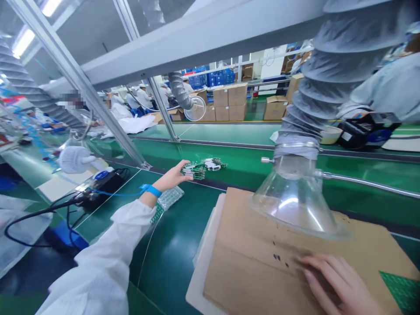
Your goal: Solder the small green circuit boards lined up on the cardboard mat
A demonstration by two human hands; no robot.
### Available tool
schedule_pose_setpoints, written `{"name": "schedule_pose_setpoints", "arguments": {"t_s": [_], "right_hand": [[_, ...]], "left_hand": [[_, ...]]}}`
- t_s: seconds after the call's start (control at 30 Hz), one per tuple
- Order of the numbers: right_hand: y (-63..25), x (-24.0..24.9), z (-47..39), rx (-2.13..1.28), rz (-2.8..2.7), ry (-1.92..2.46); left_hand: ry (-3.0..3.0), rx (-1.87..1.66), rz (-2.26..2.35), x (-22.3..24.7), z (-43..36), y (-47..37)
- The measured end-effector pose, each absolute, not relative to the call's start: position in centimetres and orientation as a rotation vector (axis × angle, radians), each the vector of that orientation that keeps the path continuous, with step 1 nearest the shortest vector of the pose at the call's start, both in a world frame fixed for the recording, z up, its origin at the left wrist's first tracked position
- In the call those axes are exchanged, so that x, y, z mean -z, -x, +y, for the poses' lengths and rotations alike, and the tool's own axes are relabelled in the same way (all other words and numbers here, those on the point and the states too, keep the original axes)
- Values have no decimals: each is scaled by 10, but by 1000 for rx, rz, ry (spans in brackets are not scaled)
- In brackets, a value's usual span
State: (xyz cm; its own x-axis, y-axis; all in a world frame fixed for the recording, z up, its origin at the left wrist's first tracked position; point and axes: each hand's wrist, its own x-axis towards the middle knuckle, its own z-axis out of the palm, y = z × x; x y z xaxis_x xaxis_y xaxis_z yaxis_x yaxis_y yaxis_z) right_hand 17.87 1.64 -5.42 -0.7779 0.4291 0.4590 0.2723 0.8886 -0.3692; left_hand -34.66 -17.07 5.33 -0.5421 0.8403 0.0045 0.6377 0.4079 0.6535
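My left hand, with a blue strap at its wrist, is stretched out over the near edge of the green belt. Its thumb and fingers are closed on a bunch of small circuit boards. Another bunch of boards lies on the belt just to the right. Below my left wrist, more boards lie on the green table. My right hand, slightly blurred, is over the brown cardboard with its fingers apart and nothing in it. A green board panel lies at the cardboard's right edge.
A clear fume hood on a grey hose hangs over the cardboard. A metal post and beam cross above. To the left stand a black device with cables and a white round nozzle. Several people work beyond.
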Motion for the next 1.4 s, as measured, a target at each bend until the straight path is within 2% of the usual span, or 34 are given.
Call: {"name": "schedule_pose_setpoints", "arguments": {"t_s": [0.07, 0.17, 0.27, 0.4, 0.5, 0.6, 0.73, 0.87, 1.03, 1.4], "right_hand": [[-177, 27, -8, -373, -2542, 236], [-172, -11, -43, -349, -2510, 7], [-167, -28, -62, -442, -2487, 137], [-164, -18, -57, -909, -2591, 552], [-161, -4, -45, -1169, -2457, 764], [-158, 0, -34, -1257, -2344, 902], [-162, -4, -25, -1020, -2509, 995], [-160, -3, -14, -779, -2596, 828], [-141, 6, 0, -805, -2704, 498], [-140, 16, -1, -741, -2719, 464]], "left_hand": [[-1322, -856, 2182, -49, -179, 296], [-1315, -872, 1577, -35, -184, 214], [-1282, -678, 1184, -28, -173, 151], [-1458, -376, 1046, -41, -131, 113], [-1420, -64, 1147, -58, -96, 109], [-1448, -87, 1422, -64, -78, 105], [-1529, -307, 1854, -45, -84, 90], [-1482, -524, 2029, -21, -98, 73], [-1532, -562, 2058, -16, -100, 64], [-1505, -394, 1928, -31, -87, 83]]}}
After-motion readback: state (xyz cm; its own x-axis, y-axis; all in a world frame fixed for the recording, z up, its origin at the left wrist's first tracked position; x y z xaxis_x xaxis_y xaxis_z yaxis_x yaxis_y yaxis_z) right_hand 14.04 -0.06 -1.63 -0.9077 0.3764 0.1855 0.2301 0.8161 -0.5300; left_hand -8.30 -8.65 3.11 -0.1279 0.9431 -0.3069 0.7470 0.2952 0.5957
